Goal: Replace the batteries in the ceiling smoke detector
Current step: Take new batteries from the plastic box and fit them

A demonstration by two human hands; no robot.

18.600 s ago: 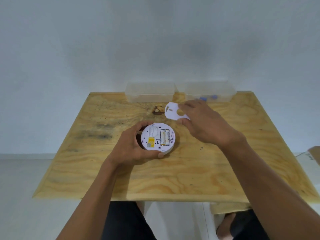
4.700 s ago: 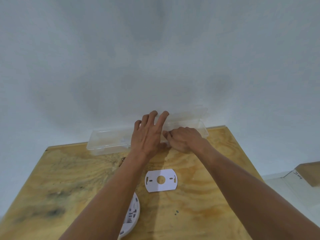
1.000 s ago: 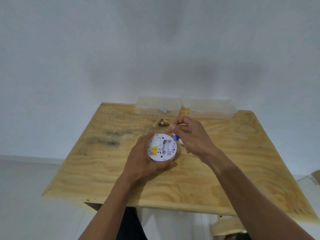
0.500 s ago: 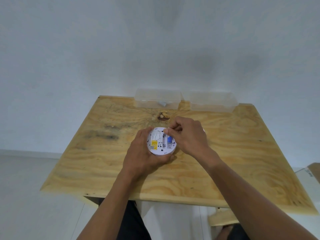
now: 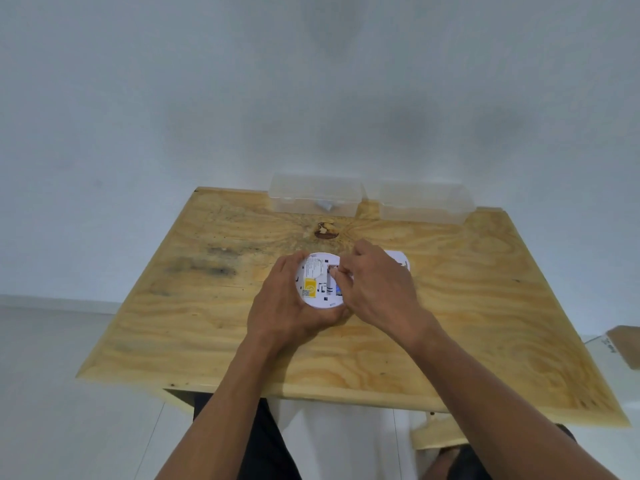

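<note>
Head view: I see the smoke detector [image 5: 317,284] back side up near the middle of the plywood table [image 5: 485,306]. Left hand [image 5: 287,306] wraps around its left and near edge, fingers curled, gripping it. Right hand [image 5: 375,289] sits over the detector's right half, fingertips [image 5: 337,271] bunched and pressing down at the battery slot. A bit of blue battery [image 5: 336,291] shows just under those fingertips; I can't tell if it is fully seated or if the hand pinches it. Yellow sticker [image 5: 310,287] visible on the detector's left part. White mounting plate [image 5: 401,261] lies flat on the table just right of the right hand, mostly hidden behind it. Two clear plastic boxes [image 5: 317,199] [image 5: 424,202] sit side by side at the far edge against the wall. Dark knot [image 5: 325,232] in the wood between boxes and detector. Cardboard box [image 5: 625,344] on the floor, far right.
</note>
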